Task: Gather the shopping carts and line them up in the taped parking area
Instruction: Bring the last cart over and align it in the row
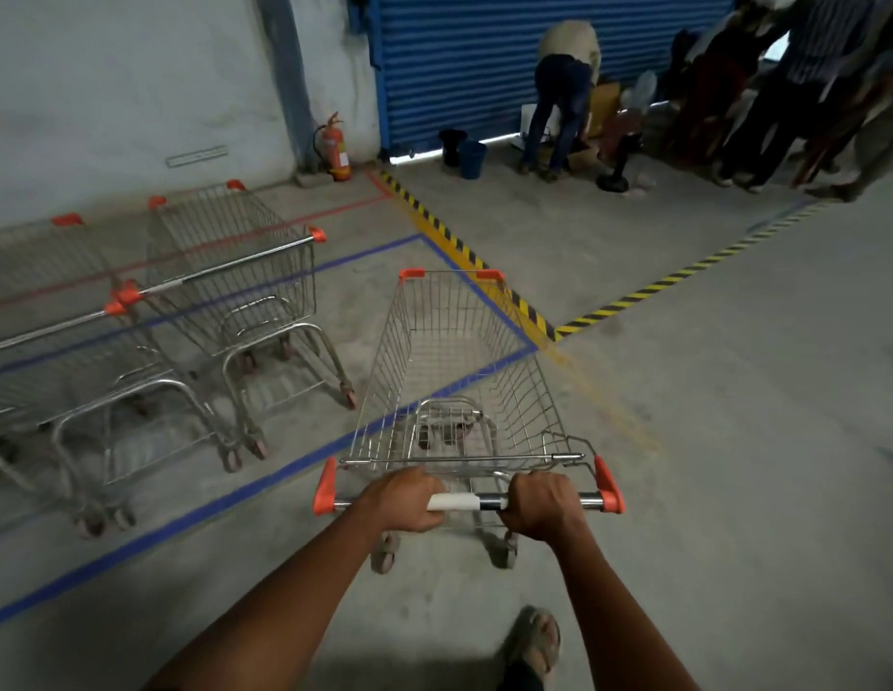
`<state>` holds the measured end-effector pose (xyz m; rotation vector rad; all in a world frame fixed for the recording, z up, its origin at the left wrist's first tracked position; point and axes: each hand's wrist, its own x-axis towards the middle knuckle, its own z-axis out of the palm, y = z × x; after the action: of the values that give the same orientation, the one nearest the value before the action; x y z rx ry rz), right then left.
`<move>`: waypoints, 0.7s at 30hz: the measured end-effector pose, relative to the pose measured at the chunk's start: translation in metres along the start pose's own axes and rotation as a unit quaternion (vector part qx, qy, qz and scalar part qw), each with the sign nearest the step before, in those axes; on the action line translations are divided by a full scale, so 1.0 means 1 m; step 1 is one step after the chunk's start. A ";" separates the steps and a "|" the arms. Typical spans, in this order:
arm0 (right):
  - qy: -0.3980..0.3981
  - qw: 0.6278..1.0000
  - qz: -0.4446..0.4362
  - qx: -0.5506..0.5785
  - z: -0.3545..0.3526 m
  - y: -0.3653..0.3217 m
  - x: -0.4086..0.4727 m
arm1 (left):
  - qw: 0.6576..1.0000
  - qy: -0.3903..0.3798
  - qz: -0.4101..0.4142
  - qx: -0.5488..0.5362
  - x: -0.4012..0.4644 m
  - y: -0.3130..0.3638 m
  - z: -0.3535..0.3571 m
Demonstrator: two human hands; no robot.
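A metal shopping cart (464, 361) with orange corner caps stands in front of me, its basket crossing the blue tape line (265, 478) on the floor. My left hand (402, 498) grips its handle bar left of the white sleeve. My right hand (544, 506) grips the same bar on the right. Two more carts stand side by side inside the taped area at the left: one cart (235, 286) nearer the middle, another cart (60, 371) at the left edge.
Yellow-black hazard tape (464, 251) runs along the area's right side. A red fire extinguisher (334, 147) stands by the wall. Several people (564, 92) stand or bend near the blue roller shutter (459, 57), with buckets (471, 159) on the floor. My sandalled foot (534, 640) shows below.
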<state>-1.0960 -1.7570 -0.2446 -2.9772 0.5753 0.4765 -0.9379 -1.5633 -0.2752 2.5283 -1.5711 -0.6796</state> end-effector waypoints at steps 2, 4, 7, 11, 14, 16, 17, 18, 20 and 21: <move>0.006 1.000 -0.019 0.000 -0.012 0.025 0.041 | 0.998 -0.002 -0.055 0.028 0.027 -0.017 -0.011; 0.011 0.999 -0.040 -0.007 -0.027 0.048 0.082 | 0.989 0.014 -0.134 0.052 0.049 -0.031 -0.020; 0.014 0.997 -0.077 -0.010 -0.043 0.074 0.139 | 0.961 0.050 -0.255 0.097 0.086 -0.042 -0.026; 0.037 0.993 -0.111 -0.025 -0.058 0.100 0.199 | 0.942 0.036 -0.333 0.038 0.140 -0.055 -0.037; 0.044 0.988 -0.143 -0.046 -0.069 0.119 0.239 | 0.929 0.029 -0.368 0.021 0.169 -0.060 -0.048; 0.047 0.985 -0.156 -0.050 -0.076 0.132 0.269 | 0.930 0.018 -0.363 0.063 0.192 -0.059 -0.063; 0.056 0.984 -0.159 -0.052 -0.079 0.138 0.286 | 0.931 0.011 -0.360 0.067 0.203 -0.061 -0.067; 0.069 0.984 -0.159 -0.052 -0.083 0.145 0.303 | 0.927 0.007 -0.368 0.066 0.216 -0.065 -0.074; 0.103 0.981 -0.156 -0.043 -0.089 0.153 0.337 | 0.923 0.018 -0.375 0.087 0.239 -0.070 -0.087; 0.125 0.980 -0.153 -0.036 -0.092 0.154 0.355 | 0.921 0.030 -0.377 0.094 0.250 -0.076 -0.094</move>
<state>-0.8144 -2.0368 -0.2705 -3.1374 0.1065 0.1014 -0.7429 -1.7595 -0.2948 3.2587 -0.6088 -0.5012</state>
